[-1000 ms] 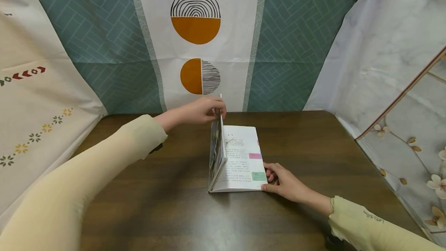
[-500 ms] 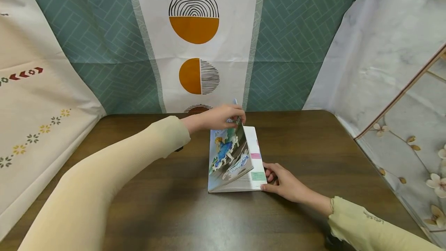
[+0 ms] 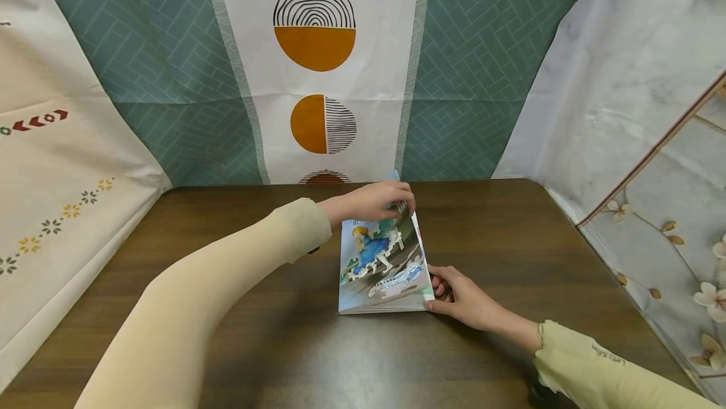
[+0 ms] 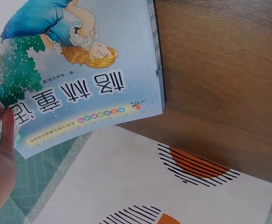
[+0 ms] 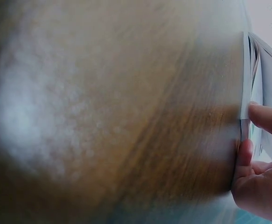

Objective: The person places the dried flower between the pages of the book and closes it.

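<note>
A paperback storybook [image 3: 377, 258] lies on the wooden table, its front cover showing a girl in a blue dress and large Chinese characters in the left wrist view. The cover and upper pages are almost down, with a narrow gap at the right side. At the far right corner my left hand [image 3: 382, 200] holds the raised cover; fingers [image 4: 5, 130] lie at its edge in the left wrist view. My right hand [image 3: 460, 299] grips the near right corner of the lower pages. Its thumb rests on the page edge, as the right wrist view [image 5: 261, 116] shows.
The dark brown table [image 3: 272, 333] surrounds the book. A curtain [image 3: 334, 81] with orange half-circles hangs behind the table. Patterned cloths stand at the left [image 3: 68, 163] and right [image 3: 641, 163] sides.
My left hand has swung the cover and upper pages from upright over to the right and down, covering the printed page. My right hand has stayed at the corner.
</note>
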### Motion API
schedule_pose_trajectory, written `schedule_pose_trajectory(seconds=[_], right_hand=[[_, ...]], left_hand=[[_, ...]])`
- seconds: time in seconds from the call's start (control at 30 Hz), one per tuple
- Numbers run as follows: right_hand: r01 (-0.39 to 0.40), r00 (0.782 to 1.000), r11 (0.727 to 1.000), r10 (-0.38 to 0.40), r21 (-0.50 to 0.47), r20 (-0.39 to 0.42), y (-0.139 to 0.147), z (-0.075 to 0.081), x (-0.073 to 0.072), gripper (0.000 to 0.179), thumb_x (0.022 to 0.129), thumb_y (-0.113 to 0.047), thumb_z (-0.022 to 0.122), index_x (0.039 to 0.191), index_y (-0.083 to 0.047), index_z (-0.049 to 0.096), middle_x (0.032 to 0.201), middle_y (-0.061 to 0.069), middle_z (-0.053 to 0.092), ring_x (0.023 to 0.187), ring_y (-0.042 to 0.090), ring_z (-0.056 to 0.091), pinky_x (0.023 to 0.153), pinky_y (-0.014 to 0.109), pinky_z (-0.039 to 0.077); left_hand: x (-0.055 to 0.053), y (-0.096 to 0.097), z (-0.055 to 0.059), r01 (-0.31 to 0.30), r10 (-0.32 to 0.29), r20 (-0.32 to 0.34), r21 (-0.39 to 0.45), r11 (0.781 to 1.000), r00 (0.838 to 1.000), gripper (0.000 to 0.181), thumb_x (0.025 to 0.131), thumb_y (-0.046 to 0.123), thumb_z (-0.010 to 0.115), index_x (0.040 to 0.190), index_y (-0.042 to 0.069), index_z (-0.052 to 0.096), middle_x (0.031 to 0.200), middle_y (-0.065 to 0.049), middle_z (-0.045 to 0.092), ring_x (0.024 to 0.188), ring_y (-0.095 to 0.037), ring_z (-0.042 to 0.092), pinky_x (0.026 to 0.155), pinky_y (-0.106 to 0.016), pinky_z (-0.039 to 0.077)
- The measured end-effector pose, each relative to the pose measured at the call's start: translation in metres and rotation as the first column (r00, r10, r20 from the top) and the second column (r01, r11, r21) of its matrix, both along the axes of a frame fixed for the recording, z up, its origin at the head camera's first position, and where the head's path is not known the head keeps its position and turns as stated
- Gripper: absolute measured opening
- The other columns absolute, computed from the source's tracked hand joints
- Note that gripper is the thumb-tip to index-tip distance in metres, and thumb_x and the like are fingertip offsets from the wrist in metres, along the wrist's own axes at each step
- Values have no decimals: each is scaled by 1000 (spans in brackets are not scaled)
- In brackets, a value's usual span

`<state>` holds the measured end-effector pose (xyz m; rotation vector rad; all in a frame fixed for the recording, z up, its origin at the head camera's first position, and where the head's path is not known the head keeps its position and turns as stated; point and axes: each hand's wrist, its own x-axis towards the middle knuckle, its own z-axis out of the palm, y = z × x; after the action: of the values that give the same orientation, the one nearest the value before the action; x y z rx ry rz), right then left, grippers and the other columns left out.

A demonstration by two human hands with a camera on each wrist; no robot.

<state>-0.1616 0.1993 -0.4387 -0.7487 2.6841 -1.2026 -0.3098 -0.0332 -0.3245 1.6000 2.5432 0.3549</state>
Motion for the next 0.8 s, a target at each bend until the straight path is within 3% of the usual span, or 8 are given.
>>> schedule_pose_trajectory(seconds=[0.33,0.57,0.8], right_hand=[[6,999,1000,-7,22,33,0,3,1,60,87,-17,76,136,5,49,98,7,51,82,6,47,66,18,45],[2,998,1000,-3,24,58,0,4,1,60,88,-21,75,135,4,50,99,7,51,84,7,48,67,19,46],[16,997,1000,-18,26,74,1,4,2,66,87,-17,76,140,8,45,104,9,52,85,5,48,69,19,48]], left_hand=[[-7,13,-16,0,-1,-20,-65,998,1000,16,97,16,63,111,24,66,120,4,59,107,-14,50,92,-28,46],[-6,23,-25,-24,21,-19,-130,991,1000,16,97,18,63,112,25,66,122,7,59,105,-14,47,87,-28,46],[-7,31,-32,20,-25,-34,-144,989,999,16,95,18,66,110,24,67,121,5,61,104,-16,47,90,-29,43]])
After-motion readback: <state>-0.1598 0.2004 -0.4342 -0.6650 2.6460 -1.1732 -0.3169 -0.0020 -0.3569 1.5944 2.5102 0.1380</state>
